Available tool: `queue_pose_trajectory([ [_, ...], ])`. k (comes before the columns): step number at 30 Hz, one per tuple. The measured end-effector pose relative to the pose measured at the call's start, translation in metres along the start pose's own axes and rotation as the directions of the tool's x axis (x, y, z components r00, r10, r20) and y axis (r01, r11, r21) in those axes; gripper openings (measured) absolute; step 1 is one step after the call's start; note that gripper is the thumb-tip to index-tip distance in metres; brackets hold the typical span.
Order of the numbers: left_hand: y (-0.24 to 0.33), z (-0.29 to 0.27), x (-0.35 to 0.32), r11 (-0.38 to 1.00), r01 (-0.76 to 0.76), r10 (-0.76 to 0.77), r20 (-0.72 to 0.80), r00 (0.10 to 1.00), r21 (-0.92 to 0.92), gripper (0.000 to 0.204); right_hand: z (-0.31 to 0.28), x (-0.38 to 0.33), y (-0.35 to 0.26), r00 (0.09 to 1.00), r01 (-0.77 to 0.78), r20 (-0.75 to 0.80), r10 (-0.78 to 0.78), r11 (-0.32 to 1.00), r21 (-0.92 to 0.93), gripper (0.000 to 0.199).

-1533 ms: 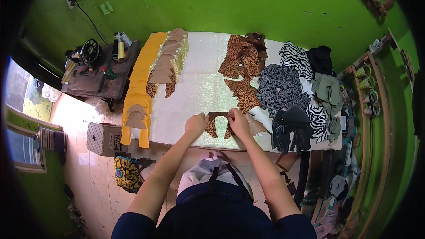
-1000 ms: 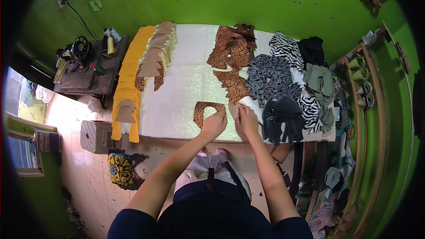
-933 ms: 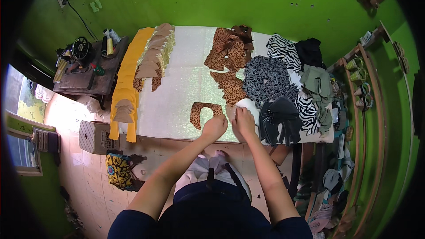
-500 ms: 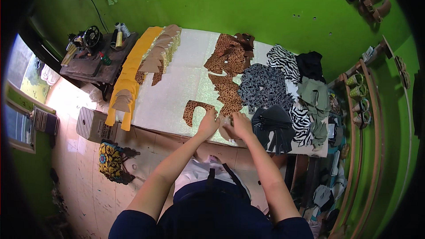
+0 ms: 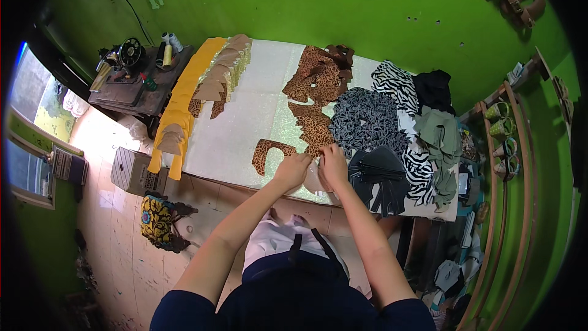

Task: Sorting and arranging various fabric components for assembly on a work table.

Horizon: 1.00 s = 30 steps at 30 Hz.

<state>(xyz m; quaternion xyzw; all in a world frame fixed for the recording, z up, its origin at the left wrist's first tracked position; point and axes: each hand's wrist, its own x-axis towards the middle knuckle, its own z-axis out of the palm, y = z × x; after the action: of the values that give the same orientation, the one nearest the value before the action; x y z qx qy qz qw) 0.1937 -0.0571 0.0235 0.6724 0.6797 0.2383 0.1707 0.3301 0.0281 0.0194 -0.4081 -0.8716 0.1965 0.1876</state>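
Observation:
Both of my hands meet over the front edge of the white-covered table, fingers bent together. A beige cut piece of material (image 5: 315, 179) shows between them, its upper part hidden by the fingers. My left hand (image 5: 294, 170) pinches at its left side, and my right hand (image 5: 332, 164) grips it from the right. Just beyond my fingertips lies a row of overlapping brown leopard-print pieces (image 5: 316, 132). One curved leopard-print piece (image 5: 263, 154) rests alone left of my left hand. Close to my right hand sits a fanned stack of black pieces (image 5: 376, 175).
Yellow strips (image 5: 177, 110) and beige pieces (image 5: 214, 79) line the table's left end. Grey-patterned (image 5: 367, 122), zebra-print (image 5: 392, 83) and olive pieces (image 5: 438, 135) crowd the right. A sewing machine (image 5: 127, 55) stands at the far left, a cardboard box (image 5: 131, 168) on the floor, a wooden shoe rack (image 5: 517, 196) rightward.
My hands have shifted slightly, the right one turning more upright and the left moving a little right. The beige piece stays between them. The whole view has tilted a little.

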Motion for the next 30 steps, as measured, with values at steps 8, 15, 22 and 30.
queue_pose_trajectory([
  [8, 0.017, 0.015, -0.002, 0.989, 0.146, -0.145, -0.058, 0.988, 0.008, 0.057, -0.001, 0.039, 0.013, 0.923, -0.342, 0.165, 0.347, 0.938, -0.058, 0.04],
  [15, 0.012, 0.016, 0.004, 0.921, 0.278, -0.316, -0.107, 0.943, -0.273, 0.054, -0.004, 0.048, 0.02, 0.908, -0.343, 0.315, 0.276, 0.921, 0.182, 0.02],
  [22, 0.016, 0.01, -0.006, 0.92, 0.193, -0.254, -0.143, 0.957, -0.343, 0.052, 0.02, 0.059, 0.049, 0.947, -0.321, 0.119, 0.298, 0.875, 0.364, 0.02],
  [30, 0.006, 0.011, -0.001, 0.582, 0.407, -0.553, 0.024, 0.833, -0.704, 0.054, -0.009, 0.065, 0.005, 0.979, -0.148, -0.139, 0.15, 0.989, 0.025, 0.04],
])
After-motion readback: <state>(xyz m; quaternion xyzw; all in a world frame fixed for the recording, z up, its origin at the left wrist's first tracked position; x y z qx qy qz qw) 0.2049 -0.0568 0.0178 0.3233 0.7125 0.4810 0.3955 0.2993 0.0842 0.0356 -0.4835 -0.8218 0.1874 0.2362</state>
